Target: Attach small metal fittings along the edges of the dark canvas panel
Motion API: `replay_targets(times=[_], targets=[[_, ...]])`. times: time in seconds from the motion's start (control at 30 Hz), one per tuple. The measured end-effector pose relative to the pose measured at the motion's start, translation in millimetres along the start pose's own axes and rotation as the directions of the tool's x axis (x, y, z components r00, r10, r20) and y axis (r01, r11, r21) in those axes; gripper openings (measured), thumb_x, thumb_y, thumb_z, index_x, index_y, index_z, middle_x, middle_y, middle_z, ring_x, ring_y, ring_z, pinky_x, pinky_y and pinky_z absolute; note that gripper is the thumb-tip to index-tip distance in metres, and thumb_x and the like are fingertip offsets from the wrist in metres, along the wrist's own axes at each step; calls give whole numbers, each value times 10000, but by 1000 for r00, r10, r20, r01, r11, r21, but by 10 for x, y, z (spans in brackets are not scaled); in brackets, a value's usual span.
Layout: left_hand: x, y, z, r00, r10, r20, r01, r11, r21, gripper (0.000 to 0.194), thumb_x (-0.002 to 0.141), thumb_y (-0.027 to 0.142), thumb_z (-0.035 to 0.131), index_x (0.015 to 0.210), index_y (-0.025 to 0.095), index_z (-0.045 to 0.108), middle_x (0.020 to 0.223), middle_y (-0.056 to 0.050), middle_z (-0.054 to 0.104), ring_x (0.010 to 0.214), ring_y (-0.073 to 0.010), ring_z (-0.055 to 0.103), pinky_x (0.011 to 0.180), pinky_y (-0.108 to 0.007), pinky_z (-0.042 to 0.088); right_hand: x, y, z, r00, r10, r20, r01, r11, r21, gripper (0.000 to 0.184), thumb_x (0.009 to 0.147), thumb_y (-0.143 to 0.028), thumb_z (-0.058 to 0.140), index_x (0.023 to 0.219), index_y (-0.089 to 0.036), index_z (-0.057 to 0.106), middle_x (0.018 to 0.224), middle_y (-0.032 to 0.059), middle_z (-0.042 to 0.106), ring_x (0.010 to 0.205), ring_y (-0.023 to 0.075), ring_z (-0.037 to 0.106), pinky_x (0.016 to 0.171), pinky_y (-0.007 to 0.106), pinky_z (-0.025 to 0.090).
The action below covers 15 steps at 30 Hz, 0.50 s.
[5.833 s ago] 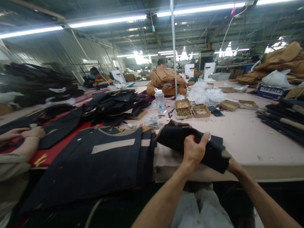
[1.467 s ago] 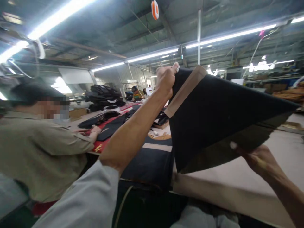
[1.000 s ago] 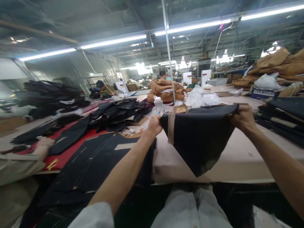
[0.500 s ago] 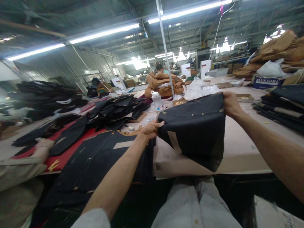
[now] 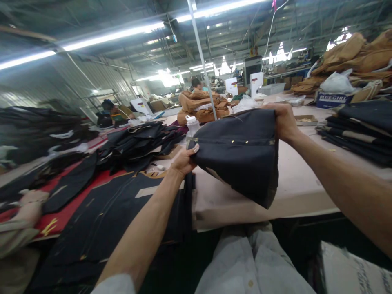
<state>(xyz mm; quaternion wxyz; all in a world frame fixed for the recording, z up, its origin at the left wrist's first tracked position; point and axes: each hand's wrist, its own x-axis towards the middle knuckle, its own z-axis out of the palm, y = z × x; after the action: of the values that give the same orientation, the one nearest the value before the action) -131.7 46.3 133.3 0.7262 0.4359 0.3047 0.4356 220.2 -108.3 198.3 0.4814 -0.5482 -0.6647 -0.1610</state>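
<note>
I hold a dark navy fabric piece [image 5: 241,155] with small brass studs up over the table's near edge. My left hand [image 5: 183,160] pinches its lower left corner. My right hand [image 5: 283,119] grips its upper right corner, fingers curled over the cloth. The piece hangs folded between them, its lower tip drooping toward the pale tabletop [image 5: 300,188]. Left of it lies a flat stack of dark panels with tan strips [image 5: 122,208].
A water bottle [image 5: 192,125] stands behind the held piece. Dark cut pieces [image 5: 137,141] are heaped at centre left. Folded dark garments [image 5: 358,126] are stacked at right, tan jackets [image 5: 200,106] farther back. Another person's arm [image 5: 21,208] rests at far left.
I raised the fabric high and spread it, then lowered it toward the table. In the last half second the tan strip turned out of sight and the piece moved slightly left.
</note>
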Motion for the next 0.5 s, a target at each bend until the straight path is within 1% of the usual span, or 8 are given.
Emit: replay_targets(times=[0.07, 0.13, 0.27, 0.33, 0.43, 0.5], targets=[[-18, -82, -80, 998, -52, -28, 53, 998, 23, 312, 778, 105, 754, 1081, 140, 691, 866, -62, 747, 716, -181, 709, 821, -337, 627, -53, -83, 41, 996, -57, 65, 55, 998, 30, 215, 791, -198, 591, 923, -181, 760, 945, 47, 729, 873, 238, 655, 783, 297, 483], [-31, -159, -179, 993, -99, -66, 101, 995, 25, 310, 775, 93, 737, 1079, 136, 693, 863, -72, 750, 711, -193, 713, 813, -355, 631, -122, -127, 94, 992, -78, 100, 76, 997, 32, 240, 769, -196, 604, 943, -177, 767, 928, 51, 723, 855, 233, 652, 765, 294, 475], [-22, -266, -379, 967, -176, -185, 183, 983, 25, 336, 789, 105, 696, 1123, 134, 678, 829, -87, 752, 692, -218, 717, 768, -385, 639, -252, -147, 215, 986, -57, 155, 55, 998, 14, 328, 711, -161, 601, 990, -181, 772, 970, 56, 723, 869, 241, 650, 772, 295, 474], [-11, -300, -457, 952, -186, -244, 200, 979, 32, 346, 798, 113, 688, 1142, 145, 668, 791, -78, 745, 653, -216, 710, 728, -383, 641, -314, -153, 281, 981, -36, 190, 35, 999, 5, 361, 692, -155, 605, 1011, -181, 772, 994, 60, 726, 889, 249, 647, 788, 298, 477], [-9, -342, -532, 940, -186, -285, 202, 979, 31, 353, 801, 116, 695, 1150, 152, 660, 737, -57, 728, 589, -198, 690, 693, -360, 639, -436, -146, 388, 980, -27, 198, 23, 999, 23, 374, 702, -172, 617, 1043, -190, 770, 993, 58, 727, 893, 256, 647, 788, 302, 476], [-20, -368, -561, 932, -219, -290, 238, 971, 30, 351, 806, 123, 699, 1154, 136, 659, 721, -58, 721, 570, -190, 683, 687, -347, 636, -550, -119, 457, 984, -27, 177, 18, 998, 52, 371, 718, -179, 618, 1057, -203, 767, 1002, 55, 726, 899, 256, 651, 793, 305, 474]])
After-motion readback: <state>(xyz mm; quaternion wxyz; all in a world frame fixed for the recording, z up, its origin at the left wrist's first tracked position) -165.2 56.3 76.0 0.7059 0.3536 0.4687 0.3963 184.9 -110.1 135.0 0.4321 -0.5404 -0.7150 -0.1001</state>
